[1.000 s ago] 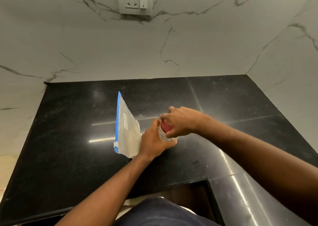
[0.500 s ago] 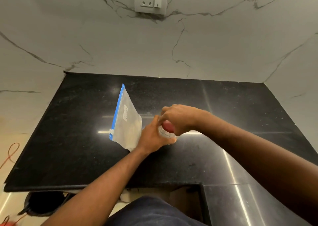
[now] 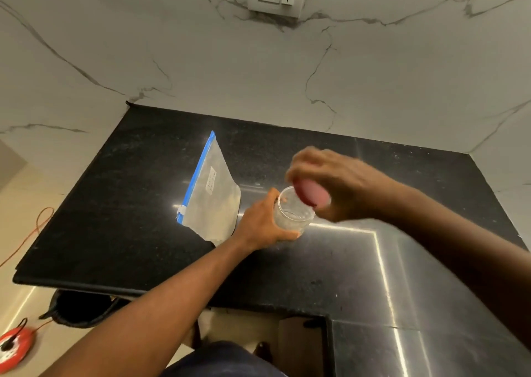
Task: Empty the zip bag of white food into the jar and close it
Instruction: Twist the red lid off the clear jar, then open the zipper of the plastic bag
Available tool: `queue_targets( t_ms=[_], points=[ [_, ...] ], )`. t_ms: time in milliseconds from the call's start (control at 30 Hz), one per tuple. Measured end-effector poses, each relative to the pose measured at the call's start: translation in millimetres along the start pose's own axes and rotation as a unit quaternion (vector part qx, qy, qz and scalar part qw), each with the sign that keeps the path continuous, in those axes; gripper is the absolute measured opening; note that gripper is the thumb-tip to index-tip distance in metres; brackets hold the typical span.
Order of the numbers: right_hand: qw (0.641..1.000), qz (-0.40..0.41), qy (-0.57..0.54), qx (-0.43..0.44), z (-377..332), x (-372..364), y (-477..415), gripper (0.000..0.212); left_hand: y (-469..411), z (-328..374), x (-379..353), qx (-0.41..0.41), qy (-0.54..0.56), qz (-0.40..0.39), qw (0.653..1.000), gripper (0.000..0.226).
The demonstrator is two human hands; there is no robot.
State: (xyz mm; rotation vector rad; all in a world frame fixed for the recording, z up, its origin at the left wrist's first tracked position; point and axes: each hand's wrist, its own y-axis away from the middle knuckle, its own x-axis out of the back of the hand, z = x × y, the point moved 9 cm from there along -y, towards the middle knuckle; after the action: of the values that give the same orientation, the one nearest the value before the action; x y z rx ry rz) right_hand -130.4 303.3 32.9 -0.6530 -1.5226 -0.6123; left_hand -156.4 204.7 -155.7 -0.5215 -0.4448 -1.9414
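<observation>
Red lid (image 3: 313, 194) now off the jar (image 3: 291, 214), lifted in right hand (image 3: 339, 187)

dim indoor | glare streaks on countertop (image 3: 359, 276) | right hand (image 3: 336, 187) motion-blurred

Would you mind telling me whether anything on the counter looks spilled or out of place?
Nothing stands out. The zip bag lies closed beside the open jar, and the black counter shows no spilled food.
</observation>
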Motion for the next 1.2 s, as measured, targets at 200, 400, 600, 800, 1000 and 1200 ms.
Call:
queue_targets(
  t_ms=[200,400,600,800,1000,1200],
  points=[
    [0.834,0.260,-0.283,-0.395,105.2,-57.7,70.6,0.057,5.8,-5.2,4.6,0.028,0.016,0.062,0.998,0.088],
    [0.737,0.264,-0.338,-0.523,91.6,-189.5,114.5,0.049,13.7,-6.5,10.2,0.030,0.000,0.060,0.998,0.090],
    [0.787,0.217,-0.297,-0.495,80.7,-179.1,103.6,0.060,41.6,-5.0,19.4,0.073,-0.016,0.045,0.996,0.115],
    [0.790,0.383,-0.357,-0.319,13.9,-61.2,60.9,0.028,108.4,56.1,84.2,-0.013,0.049,0.116,0.992,0.044],
    [0.898,0.237,-0.362,-0.076,-103.5,-2.2,-36.0,0.018,182.4,60.6,165.6,-0.067,-0.021,0.330,0.941,0.020],
    [0.981,0.074,-0.180,0.018,-154.4,-13.1,-97.4,0.042,206.8,-0.1,177.7,0.074,0.052,0.361,0.928,0.042]
  ],
)
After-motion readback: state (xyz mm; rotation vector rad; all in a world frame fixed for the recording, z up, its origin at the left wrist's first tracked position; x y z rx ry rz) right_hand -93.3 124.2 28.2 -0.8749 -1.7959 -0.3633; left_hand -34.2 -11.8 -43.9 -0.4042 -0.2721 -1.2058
